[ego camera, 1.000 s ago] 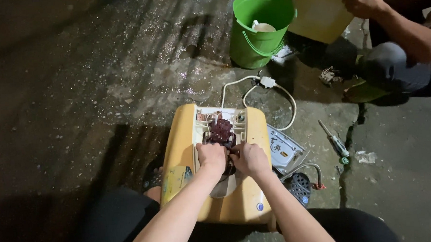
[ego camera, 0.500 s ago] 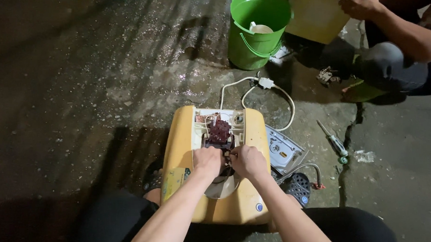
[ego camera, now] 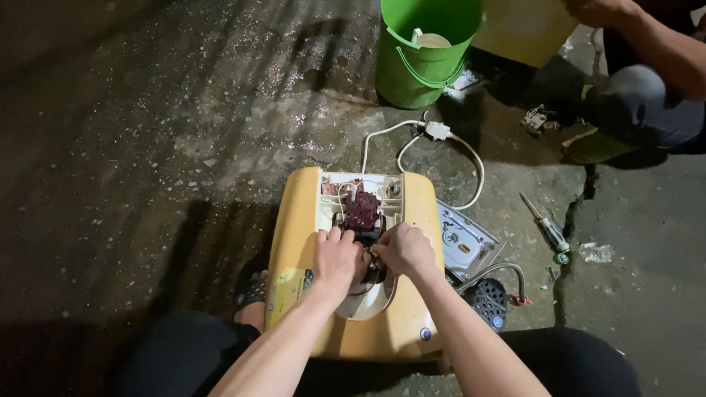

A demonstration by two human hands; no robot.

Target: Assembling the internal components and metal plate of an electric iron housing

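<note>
Left hand (ego camera: pixel 335 258) and right hand (ego camera: pixel 404 250) rest side by side, fingers curled, on the opened yellow appliance housing (ego camera: pixel 292 247) lying on the concrete floor (ego camera: pixel 132 151). The dark red component (ego camera: pixel 361 210) sits just beyond the fingertips; whether either hand grips anything cannot be told.

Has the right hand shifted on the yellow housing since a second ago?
No real shift. The right hand sits just below the dark red part in the opening of the yellow housing, beside the left hand, as before.

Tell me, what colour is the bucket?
Bright green bucket, seen clearly in the head view.
</note>
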